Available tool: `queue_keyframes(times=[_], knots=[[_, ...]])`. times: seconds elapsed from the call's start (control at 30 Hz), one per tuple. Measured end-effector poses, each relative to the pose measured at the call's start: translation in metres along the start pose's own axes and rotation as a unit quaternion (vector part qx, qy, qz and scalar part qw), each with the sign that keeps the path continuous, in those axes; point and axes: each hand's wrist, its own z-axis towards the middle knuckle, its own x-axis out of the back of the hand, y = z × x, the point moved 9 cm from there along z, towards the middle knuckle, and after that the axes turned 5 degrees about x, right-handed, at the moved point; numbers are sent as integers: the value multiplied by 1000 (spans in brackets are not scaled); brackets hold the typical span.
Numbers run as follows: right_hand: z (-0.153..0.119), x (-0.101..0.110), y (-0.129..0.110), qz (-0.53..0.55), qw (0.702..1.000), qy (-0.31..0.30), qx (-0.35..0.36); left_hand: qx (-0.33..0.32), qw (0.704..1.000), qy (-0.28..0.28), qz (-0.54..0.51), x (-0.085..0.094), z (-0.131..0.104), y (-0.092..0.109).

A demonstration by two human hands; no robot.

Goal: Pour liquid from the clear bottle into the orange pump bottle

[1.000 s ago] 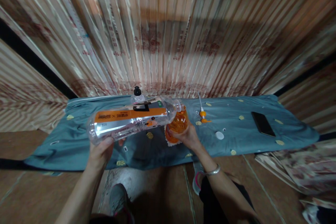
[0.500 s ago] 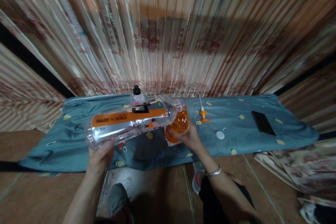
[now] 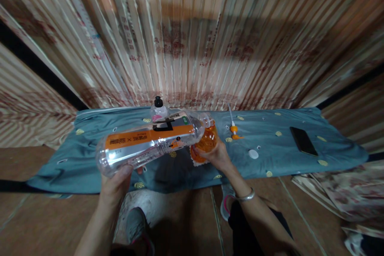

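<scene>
My left hand (image 3: 118, 180) grips the base of a large clear plastic bottle (image 3: 147, 140) with a silver and orange label. The bottle is tilted nearly flat, its neck pointing right and meeting the mouth of a small orange transparent bottle (image 3: 207, 141). Around that orange bottle the fingers of my right hand (image 3: 216, 156) are closed. An orange pump top (image 3: 233, 129) with a clear tube lies to the right. Whether liquid runs between the two bottles cannot be made out.
Behind the large bottle stands a clear bottle with a black cap (image 3: 158, 103). A white round lid (image 3: 253, 154) and a black phone (image 3: 303, 141) lie on the teal cloth (image 3: 282, 160) at the right. A striped curtain (image 3: 192, 48) hangs behind.
The view has shifted slightly, so the cloth and objects appear a little further right. Both hands keep their grips, and the large bottle stays tilted against the orange one.
</scene>
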Motion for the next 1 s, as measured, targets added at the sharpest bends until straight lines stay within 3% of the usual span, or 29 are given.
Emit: queue_keyframes(times=[0.17, 0.3, 0.53, 0.6, 0.7, 0.77, 0.83, 1.0], knots=[[0, 0, -2, 0, 1000, -2, 0, -61, 997, 37, -29, -27, 5, 31], [0, 1, -4, 8, 1000, -5, -6, -76, 996, 40, -36, -35, 8, 39], [1, 5, 0, -4, 1000, 6, -8, -33, 998, 38, -32, -22, 0, 21], [1, 7, 2, -15, 1000, 9, -10, -51, 995, 65, -49, -10, -4, 17], [1, 9, 5, -25, 1000, 15, -10, -44, 997, 46, -33, -5, -6, 9], [1, 10, 7, -38, 999, 17, -9, -65, 995, 67, -38, 1, -9, 10], [0, 11, 7, -51, 999, 19, -5, -40, 998, 42, -22, -4, -11, 4], [1, 12, 1, -78, 997, 15, 18, -35, 996, 87, 8, 3, -17, 1]])
